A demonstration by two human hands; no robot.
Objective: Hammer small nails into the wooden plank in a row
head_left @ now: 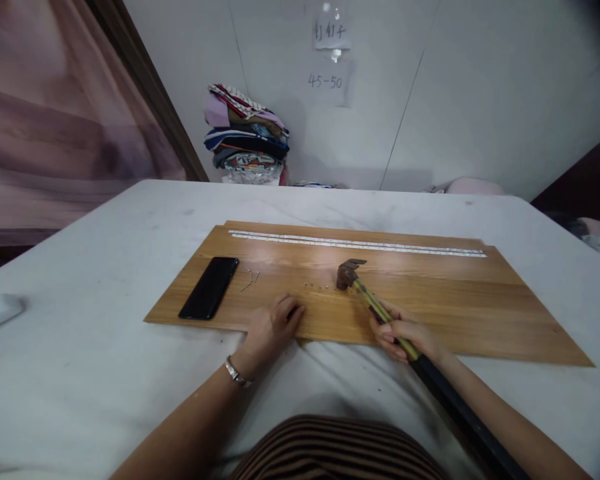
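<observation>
My right hand (403, 333) is wrapped around the yellow-and-black handle of a claw hammer (375, 303). Its rusty head is over the middle of a wooden board (460, 303), close to the right end of a short row of small nail heads (319, 287). On the board's near edge rests my left hand (275, 320), fingers curled in, with nothing visible in them. Several loose nails (251, 279) lie on the board beyond that hand, beside a black phone (209, 288).
Two white marked strips (355, 245) run along the board's far side. Beneath is a white-covered table (95, 267). Folded clothes (247, 133) are stacked at its far edge by the wall, where handwritten papers (330, 80) hang. A pink curtain (55, 113) hangs at left.
</observation>
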